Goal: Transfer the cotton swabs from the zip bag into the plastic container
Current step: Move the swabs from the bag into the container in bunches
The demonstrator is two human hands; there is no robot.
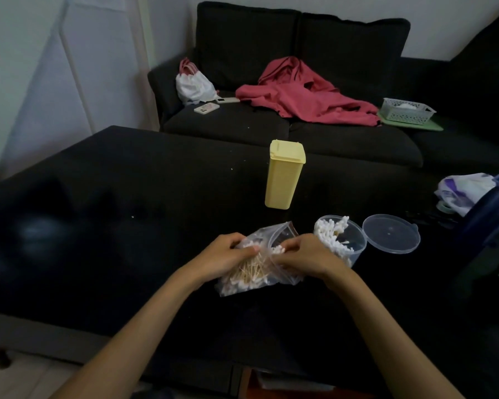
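Where the dark table (127, 197) ends, a black sofa (271, 133) stands.

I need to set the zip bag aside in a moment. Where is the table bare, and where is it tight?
Bare: the table left of the zip bag and yellow box. Crowded: right side, where plastic container, clear lid and dark jug sit close.

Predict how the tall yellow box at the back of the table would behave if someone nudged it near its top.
The yellow box stands upright, tall on a narrow base, so it would probably tip rather than slide. It looks like thin plastic, so likely light. Its flat sides mean it should not roll once down.
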